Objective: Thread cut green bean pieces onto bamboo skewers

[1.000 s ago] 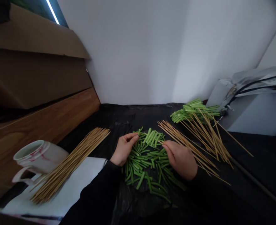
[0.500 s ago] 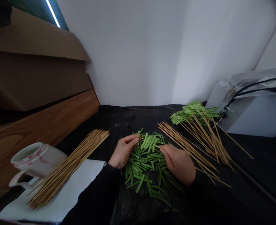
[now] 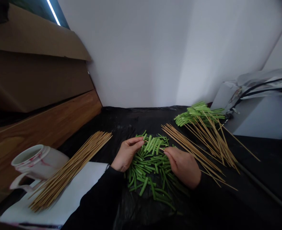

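Note:
A loose heap of cut green bean pieces [image 3: 150, 166] lies on black plastic sheeting in front of me. My left hand [image 3: 128, 153] is at the heap's left edge, its fingertips pinched on a green bean piece at about the top of the heap. My right hand [image 3: 183, 164] rests on the heap's right side and grips a thin bamboo skewer [image 3: 155, 146] that points left toward the left fingertips, carrying several bean pieces. Both forearms wear black sleeves.
A bundle of bare bamboo skewers [image 3: 71, 167] lies on white paper at the left, across a white mug [image 3: 35, 163]. More skewers [image 3: 193, 148] fan out right of the heap. Filled bean skewers [image 3: 198, 115] are stacked at the back right. A wooden ledge borders the left.
The skewer tip and my left fingertips have come closer together over the bean heap. My right hand shifted slightly. The piles have not moved.

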Demonstrator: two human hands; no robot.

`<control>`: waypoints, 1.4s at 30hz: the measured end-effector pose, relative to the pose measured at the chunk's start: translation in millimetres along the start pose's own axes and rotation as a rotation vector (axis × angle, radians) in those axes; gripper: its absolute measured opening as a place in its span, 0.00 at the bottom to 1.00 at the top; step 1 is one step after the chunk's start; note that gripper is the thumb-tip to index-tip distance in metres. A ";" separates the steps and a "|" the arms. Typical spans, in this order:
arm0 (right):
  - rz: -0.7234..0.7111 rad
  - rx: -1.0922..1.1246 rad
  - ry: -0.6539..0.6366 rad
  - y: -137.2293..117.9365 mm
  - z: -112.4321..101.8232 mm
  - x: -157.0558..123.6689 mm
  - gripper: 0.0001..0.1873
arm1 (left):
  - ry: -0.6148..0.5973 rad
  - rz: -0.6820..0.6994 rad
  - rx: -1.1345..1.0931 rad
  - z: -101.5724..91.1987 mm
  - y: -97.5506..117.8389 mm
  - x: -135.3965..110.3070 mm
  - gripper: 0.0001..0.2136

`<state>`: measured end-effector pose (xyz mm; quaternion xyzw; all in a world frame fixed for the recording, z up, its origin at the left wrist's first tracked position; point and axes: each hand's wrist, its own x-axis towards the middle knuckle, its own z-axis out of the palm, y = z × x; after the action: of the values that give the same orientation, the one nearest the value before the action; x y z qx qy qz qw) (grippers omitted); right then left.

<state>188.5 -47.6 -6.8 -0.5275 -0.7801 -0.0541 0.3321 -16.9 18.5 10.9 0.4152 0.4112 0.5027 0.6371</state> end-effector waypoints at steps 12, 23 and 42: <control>-0.013 -0.006 0.028 -2.0 -2.4 0.7 0.14 | -0.038 -0.032 -0.025 1.8 0.7 -1.5 0.14; -0.020 -0.002 0.031 -1.5 -1.6 -0.3 0.14 | -0.012 -0.055 -0.079 -1.8 -1.1 1.0 0.12; 0.012 0.029 -0.021 -2.5 -1.7 -1.7 0.15 | 0.001 -0.053 -0.045 -0.3 2.5 -1.3 0.11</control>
<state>187.5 -50.9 -5.8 -0.5281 -0.7809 -0.0353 0.3317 -18.1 17.6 13.3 0.3896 0.4108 0.4949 0.6592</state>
